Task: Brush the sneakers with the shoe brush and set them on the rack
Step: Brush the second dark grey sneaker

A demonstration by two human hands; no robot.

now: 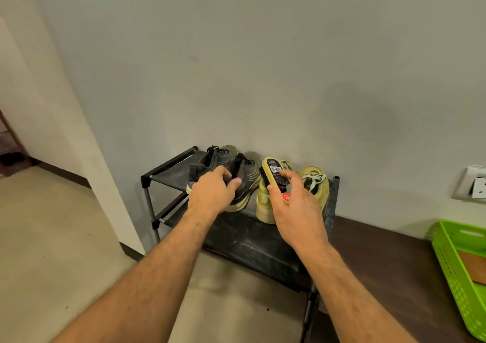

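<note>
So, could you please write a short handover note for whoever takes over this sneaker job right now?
Left hand: grips the heel of a dark grey lace-up sneaker on the black metal-and-fabric shoe rack.
Right hand: holds the yellow-backed shoe brush above the pale yellow sneakers.
Done: both pairs stand on the top shelf.
Left: which shoes were brushed cannot be told; check, finish brushing, put the brush down.

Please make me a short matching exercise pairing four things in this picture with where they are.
Things:
1. shoe brush
2. dark sneakers
3. yellow sneakers
4. green basket

Places:
A. far right, beside the rack
B. in the right hand
C. left half of the rack top, under the left hand
D. right half of the rack top

Pairs: 1-B, 2-C, 3-D, 4-A
</note>
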